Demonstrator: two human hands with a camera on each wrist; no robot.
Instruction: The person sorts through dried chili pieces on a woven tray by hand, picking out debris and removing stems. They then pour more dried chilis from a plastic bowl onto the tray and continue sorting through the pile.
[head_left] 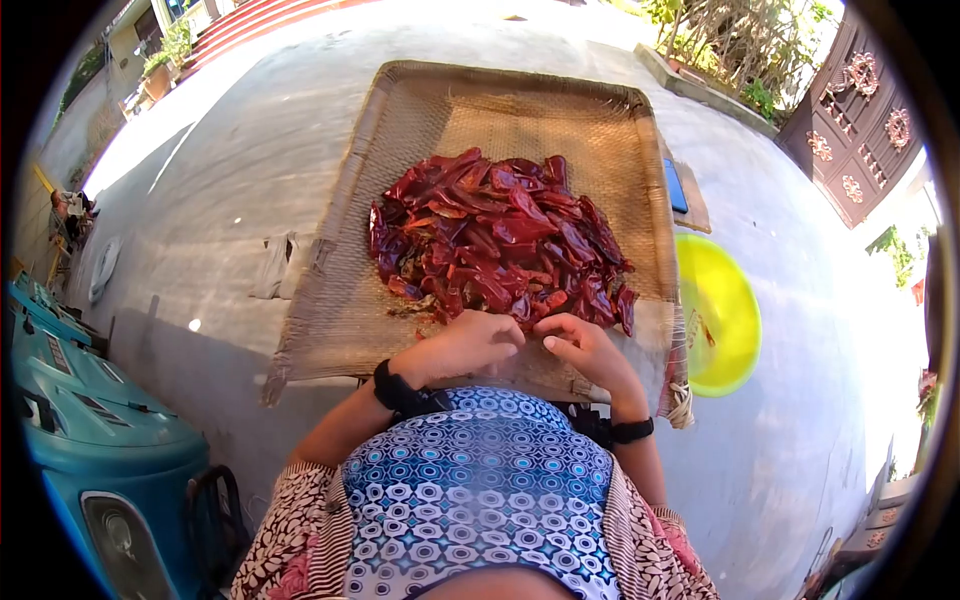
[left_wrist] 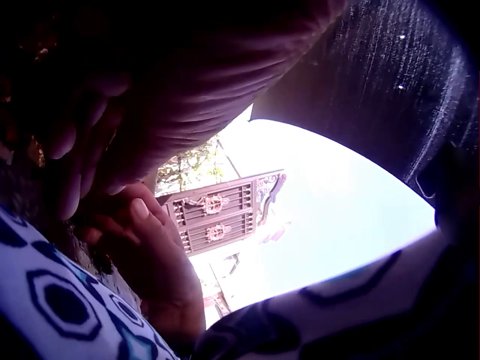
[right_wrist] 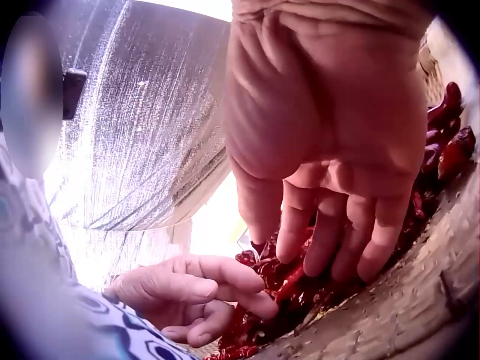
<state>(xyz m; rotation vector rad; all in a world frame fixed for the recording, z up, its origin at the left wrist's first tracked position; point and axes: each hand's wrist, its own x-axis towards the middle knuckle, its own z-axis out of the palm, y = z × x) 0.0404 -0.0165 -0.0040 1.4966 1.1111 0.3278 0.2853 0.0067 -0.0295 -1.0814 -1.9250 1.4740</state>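
Note:
A heap of dried red chili peppers [head_left: 500,235] lies in the middle of a woven bamboo tray [head_left: 560,105]. At the heap's near edge, my left hand [head_left: 468,345] hovers with its fingers loosely bent. My right hand [head_left: 592,355] is just to its right, thumb toward the left hand. In the right wrist view, the right hand's fingers [right_wrist: 360,232] hang down over the chilies [right_wrist: 289,289], the palm bare. Beside it the left hand [right_wrist: 199,296] shows half-curled fingers with nothing visible in them. The left wrist view is dark, with the right hand [left_wrist: 169,270] behind the left.
A yellow-green basin [head_left: 720,320] stands on the concrete floor right of the tray, a few red bits inside. Behind it lies a blue flat object [head_left: 675,187] on a board. A teal machine [head_left: 110,430] stands at left. A brown gate [head_left: 850,120] is at far right.

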